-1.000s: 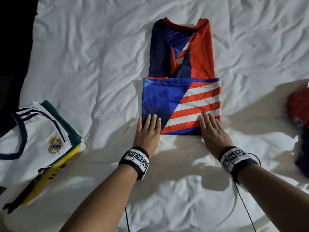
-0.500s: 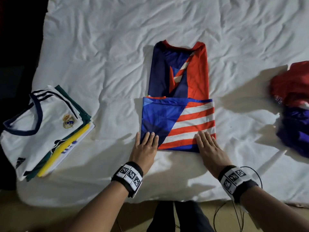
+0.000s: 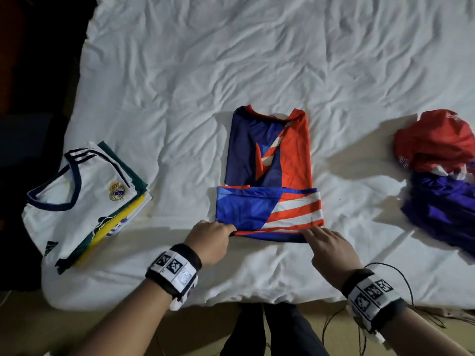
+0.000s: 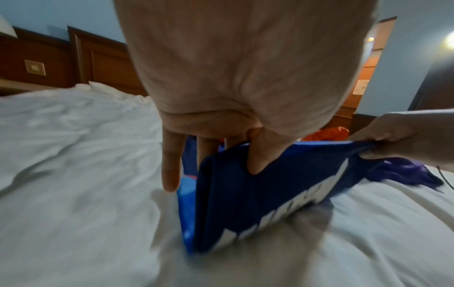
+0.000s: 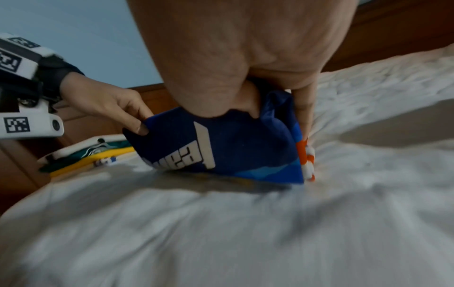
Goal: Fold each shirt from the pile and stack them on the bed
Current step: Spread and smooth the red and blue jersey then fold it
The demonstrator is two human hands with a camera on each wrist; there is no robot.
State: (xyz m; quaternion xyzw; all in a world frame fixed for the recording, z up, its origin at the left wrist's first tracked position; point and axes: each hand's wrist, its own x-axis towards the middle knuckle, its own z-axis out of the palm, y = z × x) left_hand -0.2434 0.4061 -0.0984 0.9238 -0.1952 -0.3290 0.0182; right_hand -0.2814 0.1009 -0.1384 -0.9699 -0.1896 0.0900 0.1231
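Note:
A blue, red and white striped shirt (image 3: 270,176) lies partly folded in the middle of the white bed (image 3: 231,60), its bottom third turned up over the body. My left hand (image 3: 213,237) pinches the near left corner of the fold, thumb under the cloth, as the left wrist view shows (image 4: 255,155). My right hand (image 3: 326,242) grips the near right corner (image 5: 270,108). Both wrist views show the near edge of the shirt (image 4: 258,194) lifted off the sheet. A stack of folded shirts (image 3: 82,201), a white one on top, sits at the left.
A loose pile of unfolded shirts, red (image 3: 434,140) over purple (image 3: 442,211), lies at the right edge of the bed. The bed's near edge (image 3: 257,299) runs just below my wrists, with floor and my legs beyond. A wooden headboard (image 4: 98,64) stands behind.
Both hands lay flat on the shirt's near edge before; now their fingers have curled and pinch the two near corners, lifting that edge. The head view has pulled back and shows more of the bed.

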